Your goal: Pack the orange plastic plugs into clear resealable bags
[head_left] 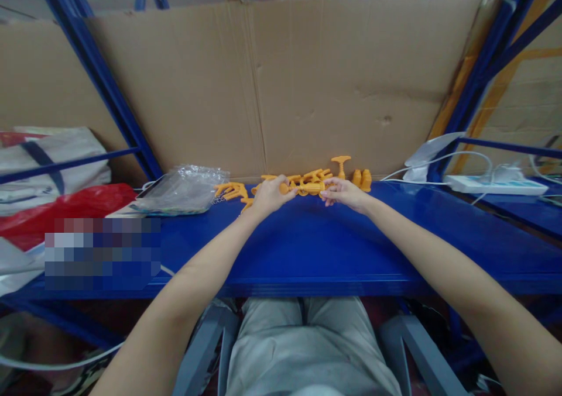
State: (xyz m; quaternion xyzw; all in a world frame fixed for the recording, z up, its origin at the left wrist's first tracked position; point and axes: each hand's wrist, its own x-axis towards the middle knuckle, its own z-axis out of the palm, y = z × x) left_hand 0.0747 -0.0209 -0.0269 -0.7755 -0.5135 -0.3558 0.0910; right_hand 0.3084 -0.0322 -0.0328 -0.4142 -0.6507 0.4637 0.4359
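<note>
Between my hands, just above the back of the blue shelf, is a yellow-orange plastic part (312,189), long and roughly cylindrical. My left hand (268,195) is closed round its left end, where a rounded yellow bit shows by the thumb. The fingertips of my right hand (346,193) pinch its right end. Behind it lie more yellow plastic pieces (317,175), partly hidden. A yellow hand-shaped piece (232,190) rests left of my left hand. A T-shaped yellow piece (341,163) stands behind my right hand, with two stubby yellow pieces (362,179) beside it.
A cardboard panel (316,86) closes off the back of the blue shelf (307,250). To the left are clear plastic bags (188,188) and a red bag (74,209). A white power strip (496,185) with cables lies on the right, near the blue rack post (478,86).
</note>
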